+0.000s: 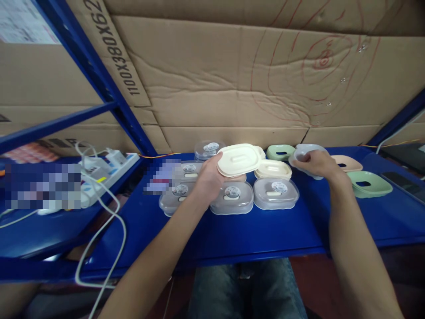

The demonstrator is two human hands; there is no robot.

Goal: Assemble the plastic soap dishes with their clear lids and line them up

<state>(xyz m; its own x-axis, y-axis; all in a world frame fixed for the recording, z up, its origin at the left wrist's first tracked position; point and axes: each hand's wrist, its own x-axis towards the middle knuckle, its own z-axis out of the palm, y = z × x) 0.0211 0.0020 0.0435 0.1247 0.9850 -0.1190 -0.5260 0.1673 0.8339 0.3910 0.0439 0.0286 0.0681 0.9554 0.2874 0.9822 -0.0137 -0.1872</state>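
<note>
My left hand (210,176) grips the left edge of a cream oval tray (239,158), raised above the boxes on the shelf. Farther right, my right hand (318,162) is closed on the rim of a clear plastic container (300,153) at the back. Another cream piece (274,168) lies between the hands. Beneath and around my left hand sit clear lidded boxes with round stickers, among them a front box (232,201) and a right-hand box (276,199). Beside my right hand are a green oval frame (373,185) and a pink oval frame (352,164), each with a slot.
Another green frame (280,150) lies at the back against the cardboard wall (206,79). On the left, a white power strip (113,177) with loose cables stands beyond a blue metal post (122,110). A dark phone-like slab (403,184) lies at the right.
</note>
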